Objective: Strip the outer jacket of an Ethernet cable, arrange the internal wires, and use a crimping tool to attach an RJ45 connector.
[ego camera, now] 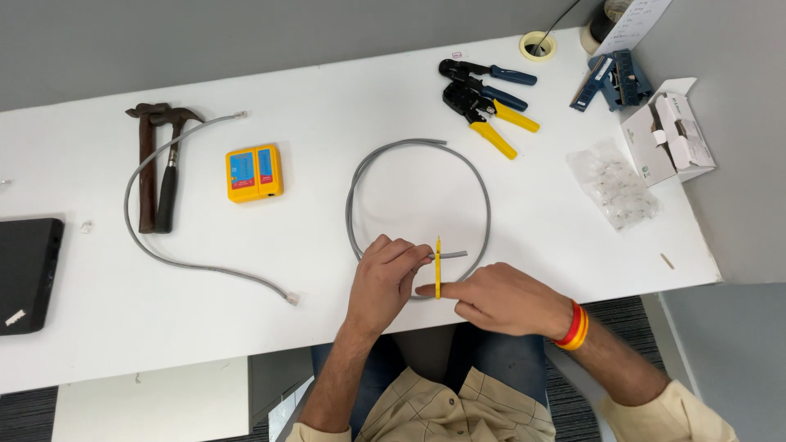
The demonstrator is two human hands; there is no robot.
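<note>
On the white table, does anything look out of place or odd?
The two hammers seem odd beside cable tools. A small stray bit lies near the table edge. The left hand and right hand hold a yellow tool on the grey cable.

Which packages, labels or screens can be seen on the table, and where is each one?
White cardboard box: far right edge, open flaps.
Clear plastic bag: left of the box, holds small clear pieces.
Yellow tester: centre-left, two blue label panels.
White sticker: on black device, left edge.

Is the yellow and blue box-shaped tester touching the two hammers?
No, the yellow and blue box-shaped tester lies apart from the two hammers.
</note>
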